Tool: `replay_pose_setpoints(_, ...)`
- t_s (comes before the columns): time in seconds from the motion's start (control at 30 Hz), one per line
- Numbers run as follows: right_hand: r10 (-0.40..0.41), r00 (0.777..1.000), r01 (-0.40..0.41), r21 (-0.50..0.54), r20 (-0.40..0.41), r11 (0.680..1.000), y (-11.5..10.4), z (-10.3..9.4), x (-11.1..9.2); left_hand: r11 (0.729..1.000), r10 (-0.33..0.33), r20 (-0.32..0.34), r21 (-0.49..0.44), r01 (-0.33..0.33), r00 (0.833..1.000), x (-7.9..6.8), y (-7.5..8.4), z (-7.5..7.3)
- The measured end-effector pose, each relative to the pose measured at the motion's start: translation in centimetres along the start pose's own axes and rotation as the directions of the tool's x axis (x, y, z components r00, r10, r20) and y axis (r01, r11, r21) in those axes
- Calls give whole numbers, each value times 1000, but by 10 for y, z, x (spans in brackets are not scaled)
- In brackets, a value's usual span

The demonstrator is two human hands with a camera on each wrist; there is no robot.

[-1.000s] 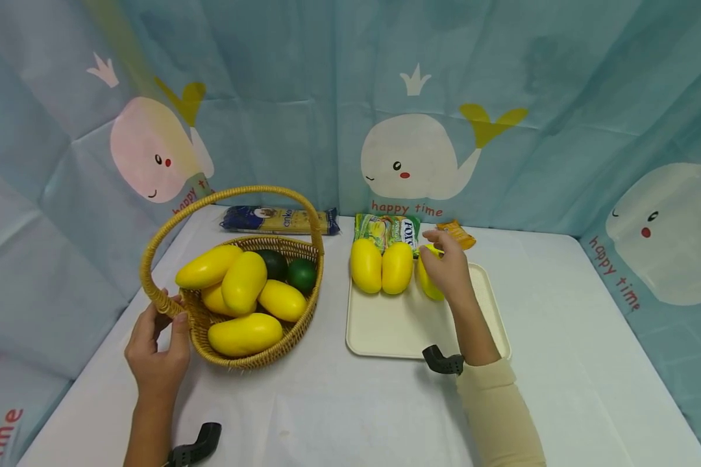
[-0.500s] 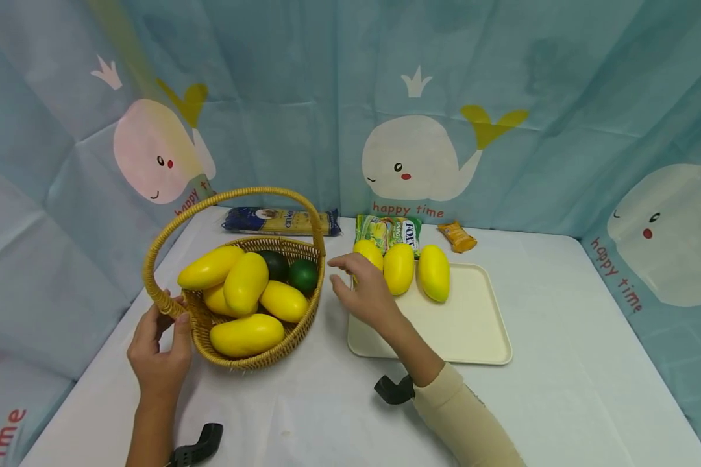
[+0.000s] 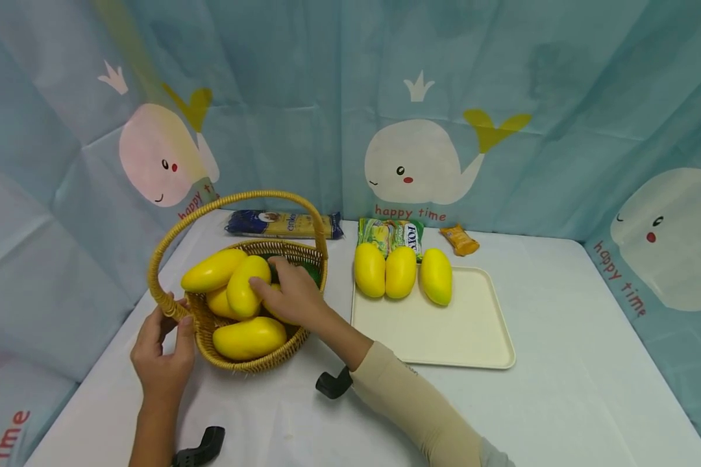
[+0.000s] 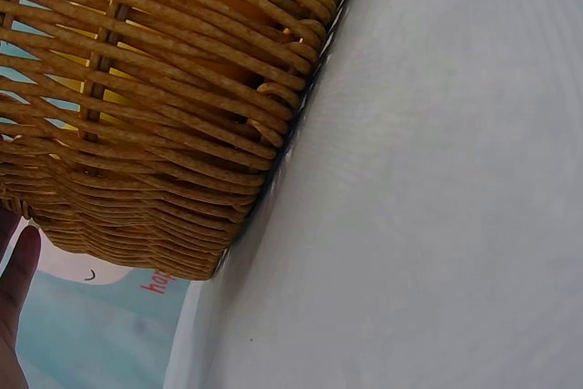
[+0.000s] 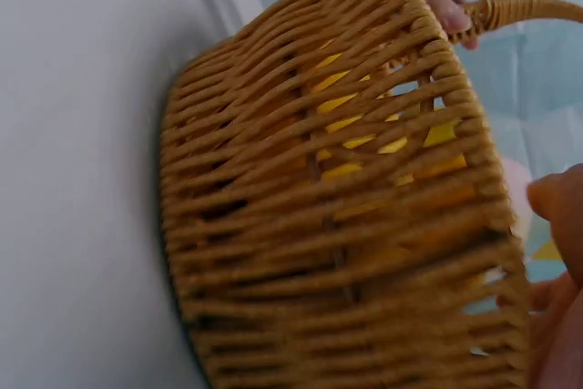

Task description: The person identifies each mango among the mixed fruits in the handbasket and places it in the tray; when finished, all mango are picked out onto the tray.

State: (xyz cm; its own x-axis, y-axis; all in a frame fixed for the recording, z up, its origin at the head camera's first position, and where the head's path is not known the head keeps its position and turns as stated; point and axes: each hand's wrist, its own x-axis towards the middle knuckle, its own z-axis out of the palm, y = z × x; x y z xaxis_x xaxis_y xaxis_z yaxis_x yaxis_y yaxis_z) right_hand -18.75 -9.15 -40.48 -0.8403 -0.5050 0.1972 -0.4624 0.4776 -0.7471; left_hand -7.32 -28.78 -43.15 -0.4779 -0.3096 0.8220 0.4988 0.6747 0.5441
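In the head view, a wicker basket [image 3: 257, 363] holds several yellow mangoes [image 3: 249, 338] and dark green round fruit [image 3: 312, 269], partly covered. My left hand [image 3: 162, 353] grips the basket's left rim at the foot of its handle [image 3: 233, 198]; the left wrist view catches just those fingers [image 4: 20, 271] beside the weave. Over the basket's right side reaches my right hand [image 3: 292, 292], thumb and fingers apart, the thumb at the edge of the upper mango [image 3: 246, 292]. Whether it touches that mango is unclear. The right wrist view shows this hand [image 5: 560, 252] beyond the rim.
A cream tray [image 3: 432, 334] to the right bears three yellow mangoes [image 3: 400, 272] along its back edge. Behind lie a green packet [image 3: 391, 235], an orange wrapper [image 3: 459, 240] and a long blue-and-yellow packet [image 3: 283, 224]. A printed curtain [image 3: 304, 143] surrounds the white table.
My right hand has left the third mango on the tray and moved left, across the tray, into the basket's space. The left hand keeps its grip on the basket.
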Motion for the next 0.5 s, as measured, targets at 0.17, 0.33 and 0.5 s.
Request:
replay_pose_setpoints(0.17,128,991,-129,26,30,991,-4,14,8,1000,-7,-1,8,7,1000,-2,-1,1)
replay_pose_setpoints(0.33,147,988,-153,163,52,975,-3,17,11,1000,-5,-2,6,5,1000,-3,-3,2)
replay_pose_setpoints(0.5,95,995,-97,338,24,936,2,14,12,1000,-3,-5,3,3,1000,-1,-2,2)
